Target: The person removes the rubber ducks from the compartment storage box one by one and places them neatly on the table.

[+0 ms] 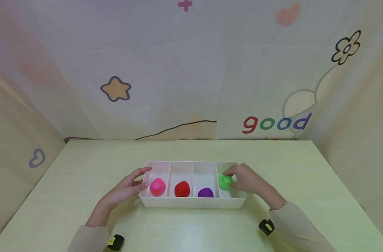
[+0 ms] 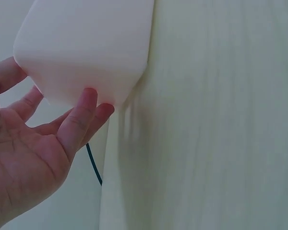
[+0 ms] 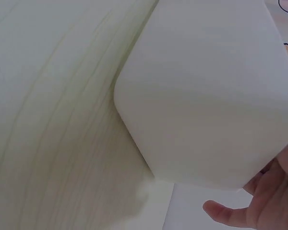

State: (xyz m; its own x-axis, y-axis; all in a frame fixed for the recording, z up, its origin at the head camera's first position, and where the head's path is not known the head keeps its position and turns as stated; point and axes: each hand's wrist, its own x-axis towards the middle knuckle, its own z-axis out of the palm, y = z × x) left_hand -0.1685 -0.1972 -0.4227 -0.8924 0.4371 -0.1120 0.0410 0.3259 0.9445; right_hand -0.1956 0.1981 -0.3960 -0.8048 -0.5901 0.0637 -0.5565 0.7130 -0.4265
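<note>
A white tray (image 1: 192, 202) with several compartments in a row lies on the table. My left hand (image 1: 124, 189) grips its left end, finger and thumb at the rim; in the left wrist view, other fingers (image 2: 79, 120) press the outer end wall. Over the rightmost compartment, my right hand (image 1: 246, 178) holds a green rubber duck (image 1: 224, 182) between thumb and fingers. Each other compartment has one toy: a pink rubber duck (image 1: 157, 187), a red one (image 1: 182, 189) and a purple one (image 1: 205, 193), partly hidden by the front wall. The tray's end wall (image 3: 201, 134) hides much of the right hand.
The pale wooden table (image 1: 191, 231) reaches back to a printed curtain (image 1: 166, 70), which also hangs along both sides. Black wrist devices show by each sleeve, one on the left (image 1: 116, 242) and one on the right (image 1: 266, 227).
</note>
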